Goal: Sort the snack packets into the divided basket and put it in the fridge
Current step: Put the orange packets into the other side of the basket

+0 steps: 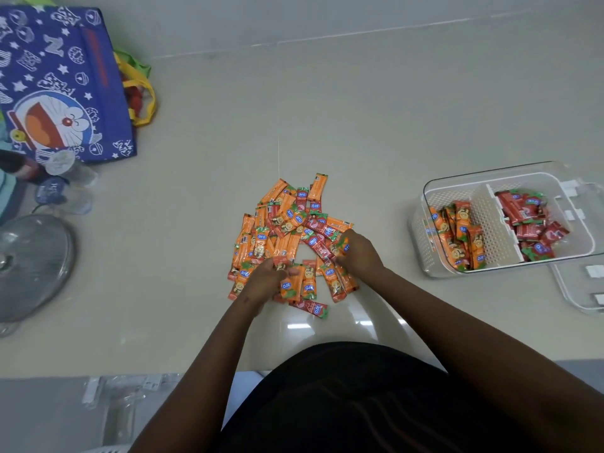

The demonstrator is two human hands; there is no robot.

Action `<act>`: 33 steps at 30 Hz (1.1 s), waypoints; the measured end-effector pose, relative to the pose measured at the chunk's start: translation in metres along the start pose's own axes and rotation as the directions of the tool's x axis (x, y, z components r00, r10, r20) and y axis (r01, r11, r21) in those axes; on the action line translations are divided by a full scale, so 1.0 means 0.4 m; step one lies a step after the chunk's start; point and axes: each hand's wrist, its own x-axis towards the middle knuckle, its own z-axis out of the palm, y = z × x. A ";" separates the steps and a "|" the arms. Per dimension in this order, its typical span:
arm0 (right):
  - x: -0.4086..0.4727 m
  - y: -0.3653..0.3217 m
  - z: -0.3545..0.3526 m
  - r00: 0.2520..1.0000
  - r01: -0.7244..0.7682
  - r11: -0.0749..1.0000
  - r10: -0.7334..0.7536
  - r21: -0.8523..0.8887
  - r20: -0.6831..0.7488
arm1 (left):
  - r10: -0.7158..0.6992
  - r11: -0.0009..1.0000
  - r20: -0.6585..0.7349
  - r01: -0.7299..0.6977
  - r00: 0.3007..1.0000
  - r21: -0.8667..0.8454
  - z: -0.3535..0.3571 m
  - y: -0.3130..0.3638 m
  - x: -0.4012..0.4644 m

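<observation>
Dozens of light, slick packets (pixel 287 237) lie heaped at centre; basket (pixel 428 243) at three o'clock. My left hand (pixel 261 282) and right hand (pixel 358 253) each pinch packets; best gripped mid-length.

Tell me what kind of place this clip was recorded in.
Probably a home, with the person working on a tiled floor: a cartoon shopping bag and a fan base stand beside the snack packets.
</observation>
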 end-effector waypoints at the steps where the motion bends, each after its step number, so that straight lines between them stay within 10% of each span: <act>1: 0.005 -0.003 -0.003 1.000 0.001 1.000 -0.001 0.000 0.019 | -0.015 0.999 0.003 0.015 1.000 -0.040 -0.001 -0.005 -0.002; 7: 0.013 0.013 -0.033 0.970 -0.205 0.973 0.188 0.104 0.152 | -0.027 0.996 0.042 0.030 0.999 -0.082 0.000 -0.011 -0.009; 14: -0.058 0.050 -0.079 0.844 -0.525 0.505 0.210 0.685 0.493 | -0.054 0.998 0.056 0.056 0.997 -0.040 0.024 -0.025 0.022; 23: -0.131 0.056 -0.089 0.821 -0.562 0.373 0.141 0.738 0.554 | 0.235 0.744 -0.116 -0.102 0.965 0.660 0.050 -0.036 0.035; 25: -0.132 0.059 -0.082 0.831 -0.547 0.441 0.179 0.712 0.527 | 0.302 0.694 -0.129 -0.125 0.944 0.709 0.062 -0.044 0.032; 29: -0.119 0.071 -0.037 0.942 -0.285 0.919 0.217 0.272 0.257 | 0.380 0.574 -0.090 -0.159 0.921 0.803 0.083 -0.049 0.028; 33: -0.124 0.051 0.009 0.990 -0.105 0.993 0.110 -0.056 0.088 | 0.355 0.547 -0.046 -0.167 0.934 0.820 0.079 -0.044 0.038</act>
